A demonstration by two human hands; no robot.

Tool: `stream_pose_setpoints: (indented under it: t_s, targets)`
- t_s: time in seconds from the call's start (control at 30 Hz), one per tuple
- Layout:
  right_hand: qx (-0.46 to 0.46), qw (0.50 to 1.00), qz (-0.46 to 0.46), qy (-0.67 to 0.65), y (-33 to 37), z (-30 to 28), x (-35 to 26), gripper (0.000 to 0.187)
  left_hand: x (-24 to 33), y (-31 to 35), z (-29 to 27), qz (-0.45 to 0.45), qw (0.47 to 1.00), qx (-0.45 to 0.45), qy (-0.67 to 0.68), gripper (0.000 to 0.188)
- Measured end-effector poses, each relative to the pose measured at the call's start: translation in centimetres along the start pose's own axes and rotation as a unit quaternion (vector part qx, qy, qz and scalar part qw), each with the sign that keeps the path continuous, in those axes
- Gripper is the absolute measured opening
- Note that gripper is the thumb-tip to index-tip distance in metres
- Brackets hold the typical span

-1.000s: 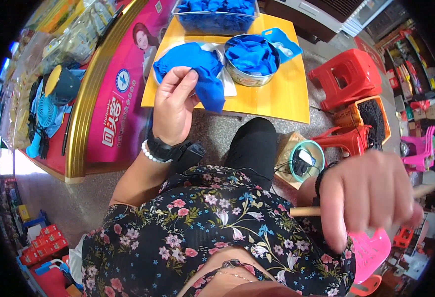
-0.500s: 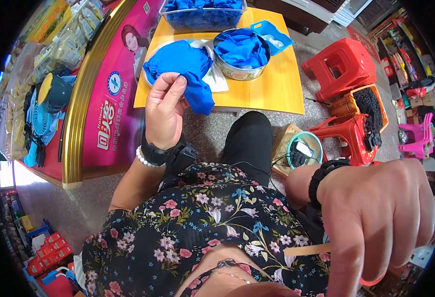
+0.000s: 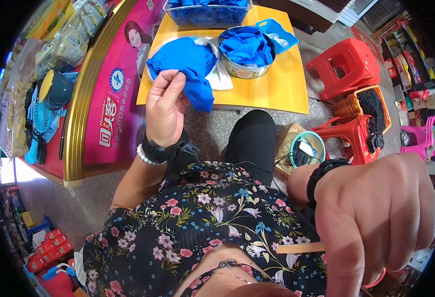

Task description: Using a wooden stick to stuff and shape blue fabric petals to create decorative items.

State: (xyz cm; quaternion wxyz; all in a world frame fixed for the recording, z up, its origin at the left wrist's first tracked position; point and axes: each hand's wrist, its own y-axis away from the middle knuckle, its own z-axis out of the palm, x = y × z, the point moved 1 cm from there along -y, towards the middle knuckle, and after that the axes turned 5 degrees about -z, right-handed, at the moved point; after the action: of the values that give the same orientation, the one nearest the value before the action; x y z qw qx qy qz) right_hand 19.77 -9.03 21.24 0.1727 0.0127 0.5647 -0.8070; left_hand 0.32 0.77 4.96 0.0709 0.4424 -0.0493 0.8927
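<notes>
My left hand is closed, thumb and fingers pinching the edge of a blue cloth at the near side of the yellow table. Behind it the cloth runs into a rounded blue bundle resting over a white plate and paper. Close to the camera on the right, my right hand is curled round a thin, flat wooden stick. One end of the stick sticks out toward my chest. A bit of something red shows below those fingers; I cannot tell what it is.
A round tin of blue cloth, a clear plastic tub of the same and a small blue basket share the table. Red stools stand to the right, near a green-rimmed bin. A pink-fronted counter flanks my left.
The view has shifted slightly. My left hand keeps its pinch on the blue cloth, and my right hand with the stick has moved a little to the left.
</notes>
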Motion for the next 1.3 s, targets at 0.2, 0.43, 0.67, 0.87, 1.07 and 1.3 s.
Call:
stream_pose_setpoints:
  t_s: [0.2,0.43,0.67,0.87,1.07,1.3]
  targets:
    - [-0.031,0.999,0.016,-0.022,0.2,-1.0,0.2,0.03,1.1,-0.1,-0.9,0.0,1.0,-0.002,0.023,0.007]
    - [0.35,0.862,0.1,0.353,10.3,-6.1,0.3,0.042,2.0,-0.5,-0.8,0.052,0.998,0.022,0.019,0.007]
    - [0.371,0.553,0.34,0.664,12.8,-6.3,2.3,0.024,2.1,-0.6,0.2,0.076,0.997,0.031,-0.009,0.009]
    - [0.294,0.513,0.346,0.728,13.0,-7.0,3.1,0.021,1.8,-0.3,0.4,0.089,0.993,0.033,-0.065,0.008]
    - [0.376,0.559,0.331,0.661,13.0,-7.6,3.5,0.025,1.3,1.4,2.6,0.104,0.987,-0.035,-0.12,0.009]
    - [0.393,0.58,0.355,0.619,13.6,-7.6,3.5,0.025,1.2,1.5,1.1,0.073,0.976,-0.067,-0.195,0.01]
